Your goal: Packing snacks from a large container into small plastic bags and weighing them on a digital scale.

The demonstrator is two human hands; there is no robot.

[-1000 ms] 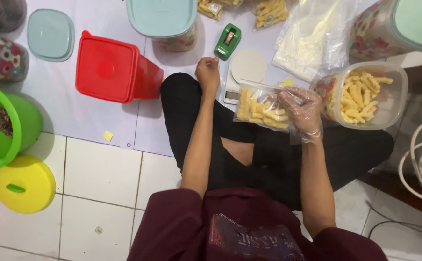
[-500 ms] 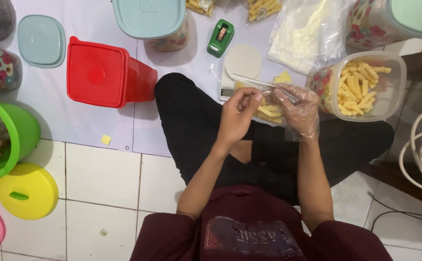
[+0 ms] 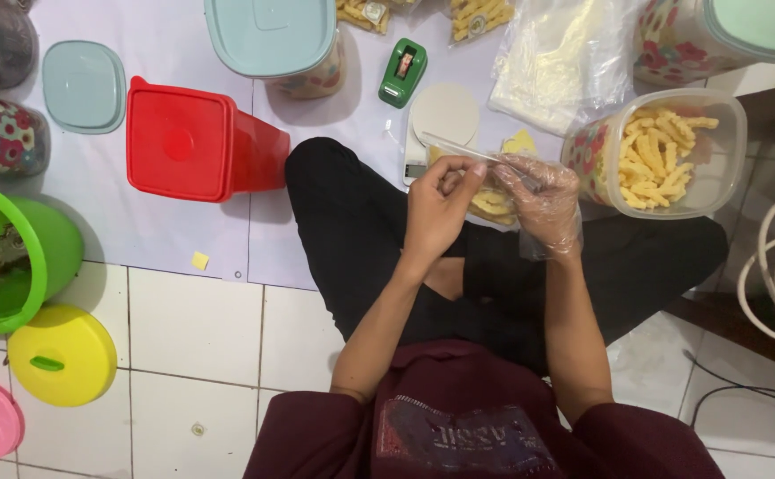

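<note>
Over the lap, both hands are meeting on a small clear bag of yellow snack sticks (image 3: pixel 491 200). Left hand (image 3: pixel 440 208), bare, is pinching the bag's top edge with curled fingers. Right hand (image 3: pixel 542 200), in a thin plastic glove, is gripping the other side. Open tub of sticks (image 3: pixel 662 155) sitting just right; white scale (image 3: pixel 440 120) and green tape dispenser (image 3: pixel 402 73) lying beyond.

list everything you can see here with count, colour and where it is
snack bag: 1, clear, yellow sticks inside, held in both hands
clear tub: 1, yellow sticks inside, right of the hands
kitchen scale: 1, white, beyond the bag
tape dispenser: 1, green, top centre
red container: 1, red, left of the knee
green bucket: 1, far left
yellow lid: 1, floor, lower left
left hand: bare
right hand: clear glove
</note>
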